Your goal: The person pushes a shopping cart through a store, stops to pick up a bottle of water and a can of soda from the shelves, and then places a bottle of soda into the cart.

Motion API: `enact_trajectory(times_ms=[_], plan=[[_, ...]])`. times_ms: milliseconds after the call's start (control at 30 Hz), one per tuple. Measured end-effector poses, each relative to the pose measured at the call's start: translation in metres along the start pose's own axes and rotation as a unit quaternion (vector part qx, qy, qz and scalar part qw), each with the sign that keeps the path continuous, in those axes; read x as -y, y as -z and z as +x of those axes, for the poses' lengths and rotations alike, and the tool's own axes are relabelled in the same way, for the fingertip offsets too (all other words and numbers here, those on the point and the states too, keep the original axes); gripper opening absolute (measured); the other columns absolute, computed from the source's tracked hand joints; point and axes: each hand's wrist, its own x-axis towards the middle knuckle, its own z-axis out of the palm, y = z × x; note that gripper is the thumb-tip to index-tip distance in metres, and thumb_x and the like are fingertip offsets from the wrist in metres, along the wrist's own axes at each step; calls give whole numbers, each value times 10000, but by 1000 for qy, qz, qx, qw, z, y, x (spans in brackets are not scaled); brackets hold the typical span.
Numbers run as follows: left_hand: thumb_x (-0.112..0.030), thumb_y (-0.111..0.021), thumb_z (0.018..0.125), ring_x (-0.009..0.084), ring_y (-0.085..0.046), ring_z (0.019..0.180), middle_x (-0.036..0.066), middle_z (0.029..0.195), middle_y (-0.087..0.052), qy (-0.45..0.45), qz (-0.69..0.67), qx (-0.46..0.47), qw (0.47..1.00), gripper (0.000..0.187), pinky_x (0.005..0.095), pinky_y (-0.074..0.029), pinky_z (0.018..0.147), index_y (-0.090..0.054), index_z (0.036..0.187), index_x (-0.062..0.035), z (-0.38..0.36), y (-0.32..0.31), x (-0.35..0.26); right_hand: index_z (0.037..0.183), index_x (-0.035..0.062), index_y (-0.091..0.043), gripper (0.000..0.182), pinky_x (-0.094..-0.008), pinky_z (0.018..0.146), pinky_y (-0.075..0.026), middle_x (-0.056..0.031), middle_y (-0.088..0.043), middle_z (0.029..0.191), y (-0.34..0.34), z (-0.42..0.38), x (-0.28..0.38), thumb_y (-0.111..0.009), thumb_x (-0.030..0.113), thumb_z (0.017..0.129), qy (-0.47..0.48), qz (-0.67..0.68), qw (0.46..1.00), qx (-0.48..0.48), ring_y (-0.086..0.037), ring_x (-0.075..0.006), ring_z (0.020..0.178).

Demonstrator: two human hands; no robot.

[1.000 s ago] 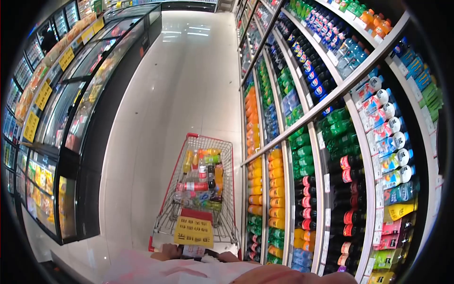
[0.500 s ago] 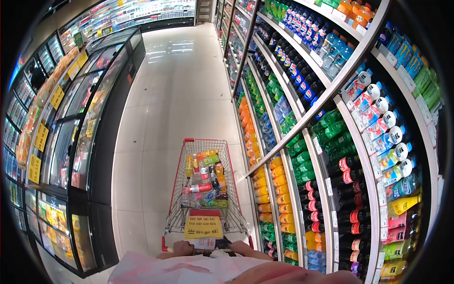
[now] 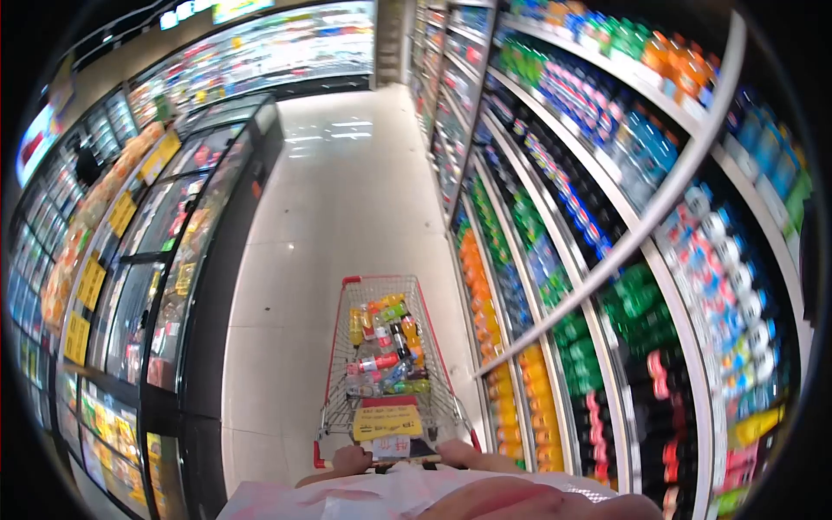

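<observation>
rolled further along glossy tiles, wire cart point(image 3: 390, 364) with both hands' fingers point(image 3: 351, 455) wrapped round its handle bar point(image 3: 407, 462).

Bottle-laden wire cart point(image 3: 392, 364), seemingly hand-held

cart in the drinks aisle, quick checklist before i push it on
1. Left hand on the handle: ok, fingers wrapped over it.
2. Right hand on the handle: ok.
3. Floor ahead of the cart free of obstacles: ok.
4. Gap to the drink shelves on the right: cannot tell, looks tight.
5. Bottles sitting inside the basket: ok, none over the rim.
6. Freezer cabinets on the left: ok, well apart.
</observation>
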Motion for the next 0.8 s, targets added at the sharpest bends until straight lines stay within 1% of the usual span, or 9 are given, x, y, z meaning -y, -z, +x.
enact_trajectory(times_ms=[133,167,300,367,433,600,633,733,800], plan=[[-429,-523,871,388,-732,792,210,819,-732,67,-43,-32,996,461,517,-580,743,-776,851,-44,41,52,-16,1265,47,-637,457,-522,862,-552,-260,-710,1053,64,48,-31,-569,319,905,39,-44,998,19,-693,-422,985],[-437,-515,873,393,-734,801,211,816,-731,62,-57,-28,996,476,516,-582,752,-775,860,-39,55,60,-14,1272,48,-632,483,-521,883,-547,-258,-710,1064,85,52,-33,-586,335,887,27,-49,998,24,-689,-425,1003],[-456,-513,877,393,-730,798,200,833,-736,49,-57,-48,996,483,517,-577,742,-779,868,-54,116,84,-7,1228,35,-651,515,-522,873,-549,-259,-706,1068,146,96,-57,-629,355,824,36,-57,998,21,-680,-427,1022],[-498,-509,887,384,-732,836,193,874,-744,47,-42,-62,996,505,506,-578,762,-791,899,-80,155,81,1,1071,39,-720,412,-524,824,-561,-246,-718,977,186,107,-60,-650,307,766,41,-57,997,-16,-695,-431,937],[-443,-512,891,383,-729,851,200,904,-742,42,-60,-84,994,465,529,-569,758,-776,849,-62,179,107,-3,933,52,-755,340,-515,804,-569,-221,-730,941,214,132,-75,-665,325,752,42,-72,996,-29,-706,-404,911],[-430,-534,882,389,-727,863,222,897,-736,62,-105,-109,987,462,506,-573,808,-768,848,-32,265,159,11,992,23,-755,416,-469,853,-578,-211,-743,1018,300,196,-94,-670,364,770,-50,-77,995,-48,-725,-364,955],[-432,-533,884,384,-729,851,224,867,-734,64,-125,-108,984,471,499,-575,808,-766,837,-25,289,158,20,999,24,-756,421,-467,854,-578,-208,-744,1020,314,211,-98,-669,367,770,-44,-83,994,-52,-725,-364,960],[-430,-521,894,374,-730,822,218,784,-724,80,-124,-120,982,486,488,-577,806,-761,804,-17,289,231,-1,996,25,-753,374,-463,872,-580,-194,-747,1030,355,235,-96,-660,298,759,-54,-90,994,-33,-725,-356,971],[-421,-532,891,368,-726,790,205,735,-716,71,-130,-135,980,475,489,-573,787,-763,794,-18,313,241,10,1000,25,-751,370,-463,875,-580,-192,-747,1036,384,253,-95,-655,286,756,-54,-91,994,-42,-724,-356,980]])
